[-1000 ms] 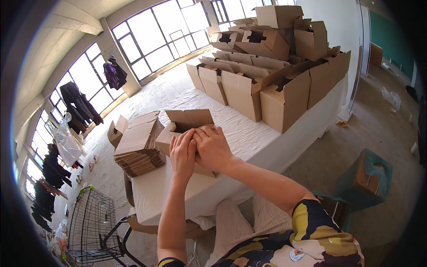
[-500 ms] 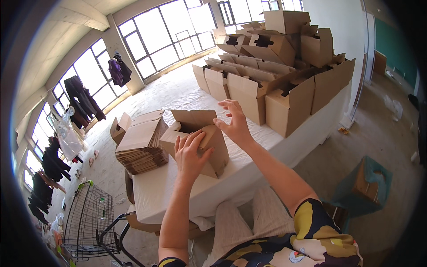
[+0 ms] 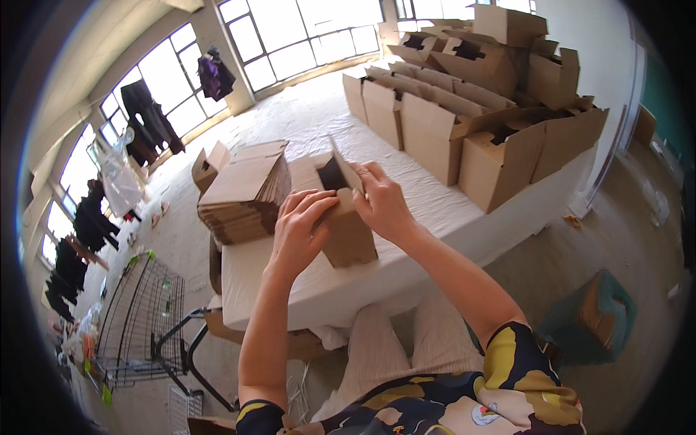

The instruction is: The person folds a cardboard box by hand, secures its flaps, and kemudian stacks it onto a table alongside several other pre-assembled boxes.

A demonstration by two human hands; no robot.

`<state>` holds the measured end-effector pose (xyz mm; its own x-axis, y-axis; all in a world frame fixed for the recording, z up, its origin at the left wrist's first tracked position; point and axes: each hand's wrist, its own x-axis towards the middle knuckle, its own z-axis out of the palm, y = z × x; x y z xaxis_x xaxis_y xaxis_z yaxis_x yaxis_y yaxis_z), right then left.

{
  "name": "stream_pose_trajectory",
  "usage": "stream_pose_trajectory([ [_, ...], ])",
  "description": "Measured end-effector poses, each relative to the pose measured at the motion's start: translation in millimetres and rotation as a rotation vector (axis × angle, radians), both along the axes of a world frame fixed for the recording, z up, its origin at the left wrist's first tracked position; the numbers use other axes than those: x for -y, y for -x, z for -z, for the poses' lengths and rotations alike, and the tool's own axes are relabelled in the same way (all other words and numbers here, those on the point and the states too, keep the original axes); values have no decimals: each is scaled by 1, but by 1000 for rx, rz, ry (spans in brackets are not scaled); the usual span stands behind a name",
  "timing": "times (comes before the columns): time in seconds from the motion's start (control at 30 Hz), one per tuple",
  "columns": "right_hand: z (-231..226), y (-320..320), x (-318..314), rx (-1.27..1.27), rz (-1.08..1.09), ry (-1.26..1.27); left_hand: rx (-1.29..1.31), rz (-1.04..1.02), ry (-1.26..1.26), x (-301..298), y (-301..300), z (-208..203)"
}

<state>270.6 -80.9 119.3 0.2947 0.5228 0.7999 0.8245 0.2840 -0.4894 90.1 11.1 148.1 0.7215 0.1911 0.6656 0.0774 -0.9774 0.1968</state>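
Observation:
A brown cardboard box stands upright on the white-covered table in front of me, its top partly open onto a dark inside. My left hand grips the box's near left top edge, fingers close together over the folded flap. At the right side, my right hand holds the raised flap between thumb and fingers. Just left of the box lies a stack of flattened cardboard boxes.
Several opened boxes stand in rows and piles at the table's far right. A small open box sits behind the flat stack. Left of the white-covered table is a wire cart; a blue-wrapped carton stands on the floor at right.
My right hand has come down from beside the box onto its flap, which now leans to the right. The left hand stays on the box. The whole view has shifted slightly.

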Motion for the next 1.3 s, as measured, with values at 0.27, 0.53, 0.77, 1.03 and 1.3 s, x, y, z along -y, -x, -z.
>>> stream_pose_trajectory([
  [0.27,-1,1,-8,82,65,-3,140,-82,-20,7,-9,26],
  [0.53,2,-10,-19,-177,-275,89,260,-96,128,13,-13,37],
  [0.77,6,0,-24,-226,-259,44,325,-84,157,3,-13,43],
  [1.03,6,-1,-23,-201,-235,43,367,-98,260,2,-14,44],
  [1.3,2,-2,-21,-151,-231,89,356,-107,236,3,-11,41],
])
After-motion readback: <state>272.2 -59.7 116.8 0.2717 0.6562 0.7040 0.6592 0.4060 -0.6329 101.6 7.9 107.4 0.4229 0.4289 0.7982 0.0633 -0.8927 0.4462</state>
